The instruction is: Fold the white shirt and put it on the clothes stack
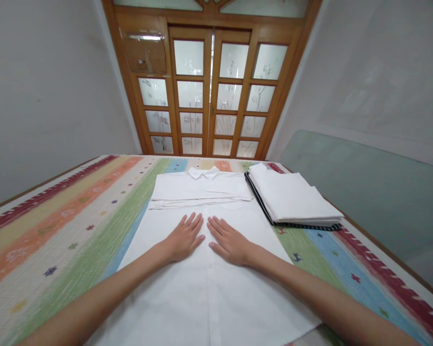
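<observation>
Striped cloth [72,216] spreads beneath the shirt [198,298], which lies front up, collar [203,173] toward the doors [206,96]; the left hand [185,238] and right hand [230,240] rest on it, open and flat, gripping nothing. Uneven pressure could drag the front askew or set the creases [202,199] near the collar; the stack [296,194] crowds its right edge, so sideways room looks wider at left.

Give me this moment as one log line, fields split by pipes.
left hand: flat on white shirt | right hand: flat on white shirt | surface: striped cloth | to the right: folded stack
</observation>
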### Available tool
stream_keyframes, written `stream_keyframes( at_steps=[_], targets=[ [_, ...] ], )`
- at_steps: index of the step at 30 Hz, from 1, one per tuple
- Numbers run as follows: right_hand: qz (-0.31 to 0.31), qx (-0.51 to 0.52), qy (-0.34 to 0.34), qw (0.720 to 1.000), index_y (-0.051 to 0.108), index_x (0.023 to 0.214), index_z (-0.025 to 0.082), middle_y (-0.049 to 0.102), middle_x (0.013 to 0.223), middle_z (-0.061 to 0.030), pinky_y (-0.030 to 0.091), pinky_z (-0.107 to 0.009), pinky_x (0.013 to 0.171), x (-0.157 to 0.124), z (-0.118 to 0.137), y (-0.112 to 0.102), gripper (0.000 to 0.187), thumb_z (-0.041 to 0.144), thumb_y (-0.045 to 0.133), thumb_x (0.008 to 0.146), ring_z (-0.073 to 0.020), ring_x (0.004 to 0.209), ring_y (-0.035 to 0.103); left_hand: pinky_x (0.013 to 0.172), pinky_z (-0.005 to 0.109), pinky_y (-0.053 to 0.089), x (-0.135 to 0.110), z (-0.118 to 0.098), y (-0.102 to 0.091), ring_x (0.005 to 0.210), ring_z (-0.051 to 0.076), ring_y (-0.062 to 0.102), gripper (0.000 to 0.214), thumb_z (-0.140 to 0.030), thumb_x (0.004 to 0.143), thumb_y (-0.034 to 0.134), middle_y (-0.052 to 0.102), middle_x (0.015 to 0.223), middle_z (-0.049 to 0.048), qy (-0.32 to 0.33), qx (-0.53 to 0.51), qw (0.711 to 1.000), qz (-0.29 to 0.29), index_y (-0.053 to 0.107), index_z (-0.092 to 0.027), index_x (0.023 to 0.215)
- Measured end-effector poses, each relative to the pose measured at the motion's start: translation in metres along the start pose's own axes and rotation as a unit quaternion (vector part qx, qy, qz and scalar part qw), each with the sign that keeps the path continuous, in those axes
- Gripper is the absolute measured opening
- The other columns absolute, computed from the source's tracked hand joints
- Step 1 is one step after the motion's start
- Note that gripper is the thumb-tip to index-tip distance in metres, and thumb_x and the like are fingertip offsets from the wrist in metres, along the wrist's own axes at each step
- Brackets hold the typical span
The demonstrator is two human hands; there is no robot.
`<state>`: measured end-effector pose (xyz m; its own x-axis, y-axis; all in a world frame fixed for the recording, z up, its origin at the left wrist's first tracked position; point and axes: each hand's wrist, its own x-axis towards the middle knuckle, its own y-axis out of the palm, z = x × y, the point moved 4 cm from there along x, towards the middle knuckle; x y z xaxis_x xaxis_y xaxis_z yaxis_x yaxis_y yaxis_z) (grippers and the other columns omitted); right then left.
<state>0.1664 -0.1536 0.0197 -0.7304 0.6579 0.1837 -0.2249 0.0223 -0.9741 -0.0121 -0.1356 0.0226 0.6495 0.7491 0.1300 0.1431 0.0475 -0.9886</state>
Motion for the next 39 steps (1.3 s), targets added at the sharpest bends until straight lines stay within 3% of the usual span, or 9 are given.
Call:
stream_keyframes(
  at_steps=[4, 11, 13, 16, 19, 22, 26, 31, 39],
  targets=[
    [0.022, 0.028, -0.045, 0.998, 0.023, 0.152, 0.007, 0.018, 0.156, -0.0188, 0.016, -0.05, 0.118, -0.025, 0.017, -0.009, 0.068, 0.047, 0.038, 0.098, -0.0288, 0.146, 0.01, 0.118, 0.052, 0.017, -0.028, -0.017, 0.0, 0.146, 0.029, 0.018, 0.062, -0.049, 0.099, 0.03, 0.025, 0.157, 0.0119, 0.051, -0.014, 0.999, -0.012, 0.023, -0.019, 0.152],
    [0.117, 0.146, -0.157, 0.97, 0.018, 0.154, 0.025, 0.025, 0.156, -0.0084, 0.012, -0.048, 0.119, -0.072, 0.051, -0.043, 0.074, 0.054, 0.048, 0.093, -0.0257, 0.145, 0.017, 0.119, 0.052, 0.015, -0.087, -0.042, -0.026, 0.145, 0.03, 0.022, 0.087, -0.065, 0.087, 0.045, 0.023, 0.157, 0.0065, 0.15, -0.071, 0.984, 0.06, 0.003, -0.029, 0.154],
    [0.114, 0.135, -0.115, 0.978, 0.015, 0.154, 0.026, 0.023, 0.157, -0.0066, 0.013, -0.047, 0.119, -0.074, 0.039, -0.039, 0.072, 0.054, 0.044, 0.095, -0.0236, 0.145, 0.018, 0.119, 0.049, 0.018, -0.092, -0.028, -0.024, 0.144, 0.028, 0.026, 0.085, -0.065, 0.087, 0.044, 0.026, 0.156, 0.0045, 0.124, -0.057, 0.989, 0.051, 0.005, -0.03, 0.154],
    [0.062, 0.07, 0.022, 0.995, 0.014, 0.155, 0.021, 0.018, 0.158, -0.008, 0.013, -0.047, 0.119, -0.07, -0.005, -0.025, 0.068, 0.055, 0.033, 0.098, -0.0237, 0.146, 0.014, 0.118, 0.048, 0.021, -0.092, 0.017, -0.013, 0.144, 0.027, 0.027, 0.074, -0.059, 0.093, 0.037, 0.026, 0.156, 0.0056, 0.007, 0.001, 1.0, -0.002, 0.01, -0.027, 0.154],
    [0.011, 0.004, 0.157, 0.988, 0.024, 0.152, 0.011, 0.021, 0.156, -0.0142, 0.017, -0.049, 0.118, -0.063, -0.055, -0.011, 0.072, 0.058, 0.026, 0.098, -0.0272, 0.146, 0.013, 0.117, 0.049, 0.024, -0.088, 0.065, -0.004, 0.143, 0.029, 0.029, 0.074, -0.06, 0.093, 0.033, 0.028, 0.155, 0.0113, -0.098, 0.044, 0.994, -0.023, 0.022, -0.018, 0.153],
    [-0.007, -0.037, 0.242, 0.97, 0.027, 0.15, 0.003, 0.021, 0.155, -0.02, 0.018, -0.05, 0.117, -0.052, -0.089, -0.004, 0.081, 0.063, 0.021, 0.096, -0.0313, 0.145, 0.014, 0.115, 0.049, 0.028, -0.081, 0.092, -0.001, 0.142, 0.032, 0.029, 0.077, -0.062, 0.093, 0.028, 0.031, 0.153, 0.0164, -0.152, 0.057, 0.986, -0.025, 0.032, -0.009, 0.148],
    [-0.011, -0.062, 0.308, 0.949, 0.028, 0.147, -0.006, 0.021, 0.154, -0.0261, 0.016, -0.05, 0.117, -0.033, -0.106, -0.001, 0.085, 0.062, 0.019, 0.096, -0.0342, 0.145, 0.014, 0.114, 0.046, 0.031, -0.069, 0.099, -0.004, 0.142, 0.032, 0.029, 0.079, -0.064, 0.092, 0.025, 0.031, 0.153, 0.0171, -0.164, 0.061, 0.984, -0.043, 0.039, -0.007, 0.144],
    [-0.008, -0.086, 0.349, 0.933, 0.03, 0.146, -0.005, 0.024, 0.153, -0.0257, 0.016, -0.048, 0.117, -0.025, -0.109, -0.001, 0.082, 0.059, 0.023, 0.096, -0.0352, 0.144, 0.018, 0.115, 0.044, 0.029, -0.073, 0.099, -0.003, 0.141, 0.03, 0.033, 0.078, -0.064, 0.093, 0.024, 0.037, 0.151, 0.0177, -0.168, 0.055, 0.982, -0.061, 0.041, -0.006, 0.142],
    [-0.017, -0.095, 0.305, 0.947, 0.031, 0.147, -0.004, 0.023, 0.154, -0.0237, 0.016, -0.046, 0.118, -0.051, -0.101, 0.002, 0.08, 0.058, 0.024, 0.097, -0.0327, 0.145, 0.016, 0.114, 0.049, 0.029, -0.113, 0.091, 0.003, 0.138, 0.03, 0.038, 0.072, -0.059, 0.095, 0.024, 0.042, 0.147, 0.018, -0.132, 0.104, 0.981, -0.099, 0.04, -0.009, 0.144]
  ],
)
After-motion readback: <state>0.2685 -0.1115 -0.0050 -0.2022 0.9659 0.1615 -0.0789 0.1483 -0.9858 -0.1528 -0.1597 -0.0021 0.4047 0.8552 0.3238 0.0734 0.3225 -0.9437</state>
